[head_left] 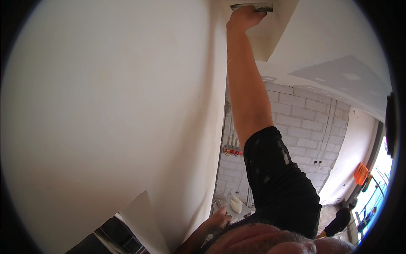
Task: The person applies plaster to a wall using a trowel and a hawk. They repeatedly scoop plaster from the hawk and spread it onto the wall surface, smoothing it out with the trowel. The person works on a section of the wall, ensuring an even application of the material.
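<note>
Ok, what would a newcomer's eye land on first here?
First, the raised right forearm, running up the picture to the right hand, which grips a flat metal blade near the top edge. Next, low in the centre, the left hand with a grey board bearing a white lump. Then the bright orange item at far right.

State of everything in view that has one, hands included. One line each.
Right hand: raised, closed on trowel
Trowel: held overhead; contact unclear
Left hand: low, fingers curled; grip unclear
Board: loaded with pale lump
Sleeve: white-smudged
Block wall: bare, unplastered
</note>
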A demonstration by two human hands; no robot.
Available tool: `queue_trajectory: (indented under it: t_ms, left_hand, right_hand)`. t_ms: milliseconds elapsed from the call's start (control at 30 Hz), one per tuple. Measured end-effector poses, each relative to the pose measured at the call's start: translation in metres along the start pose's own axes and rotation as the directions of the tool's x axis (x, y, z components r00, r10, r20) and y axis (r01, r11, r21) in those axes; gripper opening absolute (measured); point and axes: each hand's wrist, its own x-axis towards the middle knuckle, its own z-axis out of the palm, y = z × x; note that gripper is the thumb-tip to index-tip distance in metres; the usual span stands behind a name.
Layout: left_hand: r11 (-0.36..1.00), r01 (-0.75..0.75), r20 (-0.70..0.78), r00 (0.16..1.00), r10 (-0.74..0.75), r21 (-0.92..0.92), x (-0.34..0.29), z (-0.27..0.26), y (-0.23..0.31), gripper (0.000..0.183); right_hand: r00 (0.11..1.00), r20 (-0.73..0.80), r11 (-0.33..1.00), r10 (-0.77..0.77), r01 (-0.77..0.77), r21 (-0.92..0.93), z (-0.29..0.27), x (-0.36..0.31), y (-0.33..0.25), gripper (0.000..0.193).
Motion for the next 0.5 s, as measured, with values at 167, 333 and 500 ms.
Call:
queue_trajectory:
  t_ms: [167, 333, 500]
  left_hand:
    - [0.993, -0.095, -0.011, 0.996, 0.094, -0.068, 0.034, -0.003, -0.052, 0.051]
    - [0.998, -0.047, -0.037, 0.998, 0.046, -0.033, 0.033, 0.001, -0.046, 0.060]
    - [0.997, -0.073, -0.068, 0.995, 0.071, -0.036, 0.023, 0.005, -0.042, 0.062]
  right_hand:
    - [0.685, 0.379, 0.443, -0.623, 0.708, -0.550, -0.017, -0.009, 0.029, 0.046]
    - [0.442, 0.537, -0.117, -0.718, 0.684, -0.720, -0.031, 0.041, 0.026, 0.051]
    - [0.450, 0.521, -0.172, -0.725, 0.614, -0.770, -0.019, 0.065, 0.016, 0.056]
